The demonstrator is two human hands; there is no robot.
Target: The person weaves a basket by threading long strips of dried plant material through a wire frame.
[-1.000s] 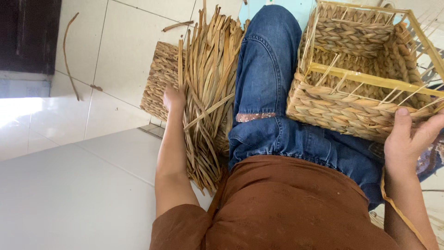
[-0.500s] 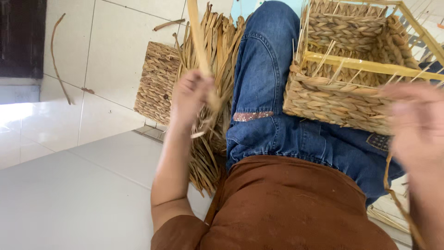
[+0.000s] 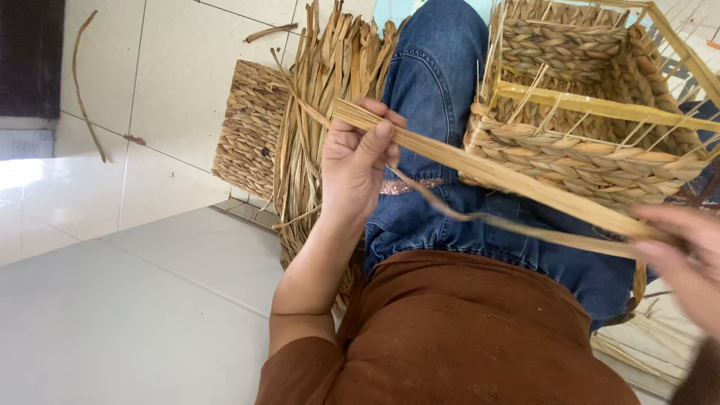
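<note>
My left hand grips one end of a long dry straw strand that stretches across my lap. My right hand, blurred at the right edge, holds the strand's other end. A thinner strip hangs off the strand below it. Behind the strand, a half-woven straw basket with a yellow frame rests on my blue jeans. A bundle of loose straw strands lies on the floor just beyond my left hand.
A flat woven straw piece lies on the white tiled floor beside the bundle. A thin curved stick lies at the far left. More straw and woven material lie at the lower right.
My left hand has lifted a strand out of the floor bundle and brought it over my lap. My right hand has left the basket's rim and taken the strand's other end.
</note>
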